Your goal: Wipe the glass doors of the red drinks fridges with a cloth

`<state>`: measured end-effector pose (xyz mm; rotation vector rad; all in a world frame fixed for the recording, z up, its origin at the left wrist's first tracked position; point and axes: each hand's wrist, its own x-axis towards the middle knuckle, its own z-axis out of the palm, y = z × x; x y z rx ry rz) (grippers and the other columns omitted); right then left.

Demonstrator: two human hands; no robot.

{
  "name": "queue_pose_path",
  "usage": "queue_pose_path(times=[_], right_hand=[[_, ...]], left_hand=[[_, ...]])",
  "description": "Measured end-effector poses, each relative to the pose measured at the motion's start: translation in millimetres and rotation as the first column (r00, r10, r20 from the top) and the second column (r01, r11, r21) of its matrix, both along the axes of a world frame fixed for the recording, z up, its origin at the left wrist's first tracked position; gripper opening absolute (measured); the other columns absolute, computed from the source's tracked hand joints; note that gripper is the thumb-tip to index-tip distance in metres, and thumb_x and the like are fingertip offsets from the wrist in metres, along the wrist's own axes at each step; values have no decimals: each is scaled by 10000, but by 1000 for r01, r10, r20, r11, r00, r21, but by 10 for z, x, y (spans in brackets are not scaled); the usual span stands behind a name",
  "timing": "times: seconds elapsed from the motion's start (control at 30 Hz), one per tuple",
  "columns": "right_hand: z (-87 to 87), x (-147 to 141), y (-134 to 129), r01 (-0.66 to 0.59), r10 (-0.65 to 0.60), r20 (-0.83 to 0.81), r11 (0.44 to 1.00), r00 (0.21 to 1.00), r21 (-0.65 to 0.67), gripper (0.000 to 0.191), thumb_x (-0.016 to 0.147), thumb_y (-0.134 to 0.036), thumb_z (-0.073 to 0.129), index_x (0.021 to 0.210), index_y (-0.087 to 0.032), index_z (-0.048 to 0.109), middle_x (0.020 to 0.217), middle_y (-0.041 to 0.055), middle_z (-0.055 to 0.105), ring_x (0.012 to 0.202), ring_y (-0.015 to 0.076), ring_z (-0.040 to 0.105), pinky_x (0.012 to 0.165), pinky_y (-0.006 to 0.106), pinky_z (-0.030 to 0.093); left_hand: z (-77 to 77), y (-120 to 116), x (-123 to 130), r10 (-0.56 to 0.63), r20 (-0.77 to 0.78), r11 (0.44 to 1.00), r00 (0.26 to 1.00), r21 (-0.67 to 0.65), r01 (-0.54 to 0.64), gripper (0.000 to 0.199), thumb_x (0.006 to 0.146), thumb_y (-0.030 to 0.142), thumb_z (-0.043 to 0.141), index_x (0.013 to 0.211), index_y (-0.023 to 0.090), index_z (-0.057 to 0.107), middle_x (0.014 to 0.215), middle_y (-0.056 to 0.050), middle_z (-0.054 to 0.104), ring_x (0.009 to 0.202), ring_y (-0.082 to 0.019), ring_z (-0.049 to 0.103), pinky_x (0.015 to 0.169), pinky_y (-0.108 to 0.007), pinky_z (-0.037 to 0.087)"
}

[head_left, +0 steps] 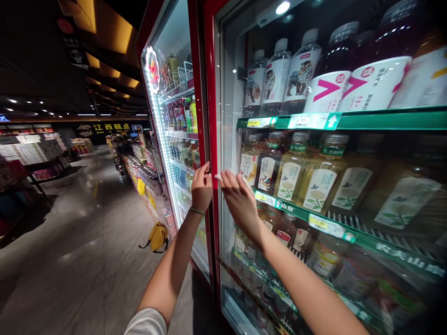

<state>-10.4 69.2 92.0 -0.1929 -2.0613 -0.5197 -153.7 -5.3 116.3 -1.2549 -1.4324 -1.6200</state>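
Note:
My right hand (240,200) lies with its fingers stretched over a thin white cloth (248,183), against the glass beside the red door frame (210,102) of a drinks fridge. Only the cloth's edges show past the fingers. At the left side of that frame my left hand (201,190) is closed, its bent fingers at the door's edge; the fingertips are partly hidden. Behind the glass stand tea bottles (319,186) on a shelf with a green edge, and bottles with tiger labels (275,74) above them.
A second lit fridge (181,121) stands to the left, its door frame also red. A yellow backpack (158,236) sits on the grey floor (87,274). Beyond it runs a long row of goods (148,174), with display stands (30,153) across the aisle.

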Motion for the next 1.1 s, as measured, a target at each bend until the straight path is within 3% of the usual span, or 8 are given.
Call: queue_pose_path(times=[0.1, 0.3, 0.5, 0.57, 0.7, 0.9, 1.0, 1.1], right_hand=[[-430, 157, -63, -32, 25, 107, 998, 994, 62, 757, 937, -4, 443, 1644, -98, 191, 1594, 136, 475, 1484, 218, 459, 1241, 455, 427], [-188, 329, -66, 86, -83, 42, 994, 996, -62, 740, 975, -51, 446, 1658, -158, 183, 1701, 93, 270, 1593, 239, 232, 1316, 499, 289], [-762, 487, -144, 10, -21, 166, 998, 986, 62, 686, 910, 32, 417, 1585, -78, 368, 1602, 95, 475, 1504, 213, 428, 1223, 391, 450], [-656, 603, -147, 30, -36, 152, 999, 988, 40, 693, 927, 14, 415, 1605, -109, 337, 1620, 88, 444, 1523, 222, 394, 1233, 418, 439], [-279, 823, -127, 157, -154, 45, 985, 987, -70, 739, 993, -46, 393, 1666, -207, 136, 1704, 48, 231, 1601, 238, 170, 1316, 491, 284], [-616, 1075, -161, 107, -98, 148, 993, 984, -50, 785, 986, -18, 389, 1666, -229, 58, 1667, -14, 327, 1571, 122, 235, 1337, 302, 209], [-437, 1181, -122, 192, -190, 41, 980, 981, -43, 777, 987, -16, 398, 1665, -229, 83, 1688, -24, 270, 1589, 106, 120, 1345, 293, 73], [-330, 1277, -125, 275, -276, -18, 961, 961, -37, 714, 997, -74, 436, 1657, -184, 186, 1715, 9, 187, 1604, 168, 51, 1343, 367, -44]], left_hand=[[-61, -17, 26, 30, -60, 999, 998, -42, -33, 379, 1014, 221, 459, 1359, 221, 616, 1276, -101, 683, 1148, -178, 680, 1046, -356, 573], [-115, -37, 34, 40, -64, 996, 997, -72, -44, 368, 1033, 267, 448, 1362, 225, 608, 1261, -96, 692, 1149, -184, 682, 1059, -371, 562], [-173, -39, 107, 18, -71, 993, 997, -118, -26, 353, 1046, 308, 452, 1341, 221, 624, 1263, -94, 700, 1158, -190, 677, 1060, -368, 554], [-171, -32, 152, 11, -76, 993, 997, -118, -20, 348, 1047, 316, 460, 1336, 224, 629, 1264, -93, 699, 1157, -191, 673, 1058, -368, 552], [-152, 29, 284, 8, -105, 996, 994, -84, -17, 356, 1062, 335, 437, 1345, 222, 618, 1287, -99, 686, 1205, -193, 647, 1078, -385, 533], [-181, 168, 497, 6, -318, 999, 948, -31, -16, 334, 1060, 324, 456, 1342, 236, 613, 1338, -116, 647, 1317, -210, 581, 1157, -424, 455], [-176, 259, 609, 48, -373, 999, 927, 25, -42, 325, 1047, 319, 489, 1334, 238, 617, 1363, -119, 624, 1340, -226, 558, 1168, -445, 439], [-157, 350, 741, 82, -397, 994, 914, 97, -48, 332, 1037, 284, 503, 1351, 228, 597, 1386, -128, 600, 1376, -236, 525, 1172, -453, 440]])
